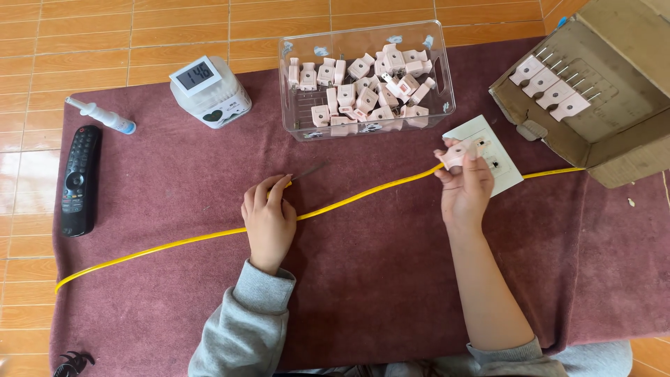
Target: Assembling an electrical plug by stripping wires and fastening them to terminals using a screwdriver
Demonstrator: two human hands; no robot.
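Two hands work mid-frame: left hand (269,222) pinches a screwdriver (307,172) over the yellow cable (363,192); right hand (463,187) grips one pink plug (462,151). Finished plugs fill the cardboard box (600,150) upper right; many remain in the clear bin (366,122).

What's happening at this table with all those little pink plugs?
A person sits at a maroon cloth. Their right hand holds up a pink plug at a yellow cable. Their left hand rests on the cable, holding a thin tool. A clear bin holds more plugs.
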